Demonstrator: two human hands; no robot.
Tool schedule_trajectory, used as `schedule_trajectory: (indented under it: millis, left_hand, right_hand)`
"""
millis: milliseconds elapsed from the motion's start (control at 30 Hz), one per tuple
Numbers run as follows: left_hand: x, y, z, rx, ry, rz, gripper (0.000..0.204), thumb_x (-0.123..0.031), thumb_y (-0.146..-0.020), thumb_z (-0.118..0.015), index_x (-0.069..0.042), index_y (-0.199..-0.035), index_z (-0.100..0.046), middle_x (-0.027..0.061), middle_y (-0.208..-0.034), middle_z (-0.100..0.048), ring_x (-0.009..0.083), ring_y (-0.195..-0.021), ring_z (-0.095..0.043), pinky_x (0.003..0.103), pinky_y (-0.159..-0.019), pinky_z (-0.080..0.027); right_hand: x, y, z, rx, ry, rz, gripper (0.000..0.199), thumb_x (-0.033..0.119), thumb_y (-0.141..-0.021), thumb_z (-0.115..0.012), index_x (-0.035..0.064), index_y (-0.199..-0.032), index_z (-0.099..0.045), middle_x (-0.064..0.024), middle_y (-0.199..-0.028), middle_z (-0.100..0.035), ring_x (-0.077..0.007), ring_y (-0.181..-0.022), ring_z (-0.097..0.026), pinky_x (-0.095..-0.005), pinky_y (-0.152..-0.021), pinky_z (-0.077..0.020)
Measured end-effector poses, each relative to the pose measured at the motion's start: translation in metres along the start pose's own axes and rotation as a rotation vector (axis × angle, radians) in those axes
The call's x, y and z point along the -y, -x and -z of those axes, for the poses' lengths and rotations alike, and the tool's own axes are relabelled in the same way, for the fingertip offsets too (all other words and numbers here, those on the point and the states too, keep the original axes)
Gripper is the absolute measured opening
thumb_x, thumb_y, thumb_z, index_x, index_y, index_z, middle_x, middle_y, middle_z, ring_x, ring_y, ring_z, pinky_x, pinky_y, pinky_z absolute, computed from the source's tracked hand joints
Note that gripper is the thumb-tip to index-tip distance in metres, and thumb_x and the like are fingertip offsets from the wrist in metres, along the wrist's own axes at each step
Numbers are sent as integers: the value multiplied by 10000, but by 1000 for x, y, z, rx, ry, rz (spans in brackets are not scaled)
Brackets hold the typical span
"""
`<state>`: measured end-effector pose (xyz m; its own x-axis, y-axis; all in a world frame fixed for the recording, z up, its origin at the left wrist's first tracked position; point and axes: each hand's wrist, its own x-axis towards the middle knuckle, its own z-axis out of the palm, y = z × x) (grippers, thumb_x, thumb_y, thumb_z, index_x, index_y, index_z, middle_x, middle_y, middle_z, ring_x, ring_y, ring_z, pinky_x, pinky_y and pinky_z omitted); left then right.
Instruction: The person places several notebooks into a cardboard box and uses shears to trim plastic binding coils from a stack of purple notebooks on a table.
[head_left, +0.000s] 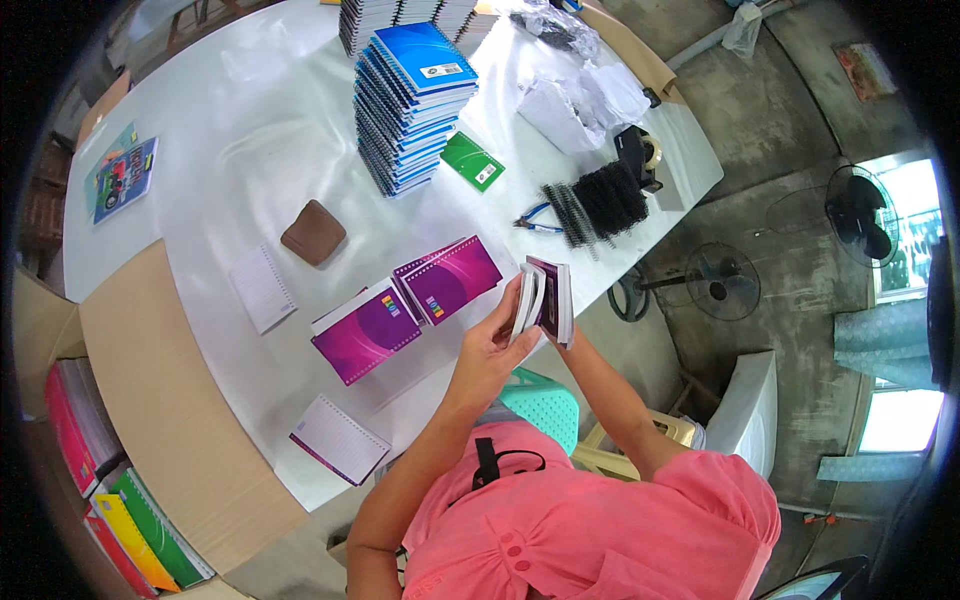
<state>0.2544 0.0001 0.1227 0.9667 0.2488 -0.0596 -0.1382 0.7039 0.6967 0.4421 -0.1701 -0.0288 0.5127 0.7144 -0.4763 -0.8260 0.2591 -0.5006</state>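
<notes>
The small bundle of notebooks (531, 303) is in the air at the near right edge of the white table (220, 180), above the level of the chair seats. It shows several pale page blocks and one dark purple cover, and these parts spread a little like a fan. The left hand (503, 324) is closed around its left part, with the thumb along the lower side. The right hand (564, 342) is at the other side of the bundle; most of its fingers are hidden, so I cannot tell how tightly it closes.

Just beside the left hand, on the table, is a pile of purple notebooks (457, 277), and a second purple pile (366, 335) lies against it, nearer to the left. A lined pad (340, 440) lies at the near edge, and a lined sheet (262, 288) is farther left, near a brown square object (314, 233).

Beyond the purple piles there stand a tall stack of blue notebooks (415, 115) and, just beside it, a flat green notebook (472, 161). To the right are pliers (541, 214) with blue handles, near black spiral coils (610, 203). Below the table edge is a turquoise stool (543, 403).
</notes>
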Motion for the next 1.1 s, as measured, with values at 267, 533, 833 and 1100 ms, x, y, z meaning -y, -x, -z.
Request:
schedule_trajectory:
  millis: [267,533,833,1100]
  left_hand:
    - [6,3,6,-3,54,53,643,-178,-912,-677,28,-1443,-378,88,-1358,-530,145,-1208,-496,297,-1049,-365]
    - [5,5,13,-24,191,139,614,-102,-921,-650,31,-1446,-359,109,-1366,-523,160,-1194,-520,302,-1046,-391]
    - [4,6,17,-19,316,195,620,-119,-922,-656,24,-1447,-359,112,-1357,-527,153,-1183,-524,285,-1040,-392]
    - [-9,7,5,-147,-75,78,713,-12,-883,-645,23,-1490,-273,79,-1254,-576,118,-1114,-549,257,-963,-436]
  right_hand:
    - [-3,10,-23,-251,213,14,582,255,-589,-582,7,-1109,-662,-173,-1054,-691,-326,-887,-681,-439,-877,-554]
    - [1,0,-14,0,-81,-39,607,129,-528,-623,-18,-1116,-654,-212,-1015,-695,-351,-859,-701,-488,-875,-560]
    - [-4,-3,-22,-100,30,-40,512,173,-585,-649,-13,-1062,-664,-140,-953,-700,-294,-803,-681,-398,-751,-583]
    - [29,5,-37,207,206,-84,381,79,-702,-786,-42,-1038,-652,-76,-895,-691,-207,-839,-660,-348,-822,-535]
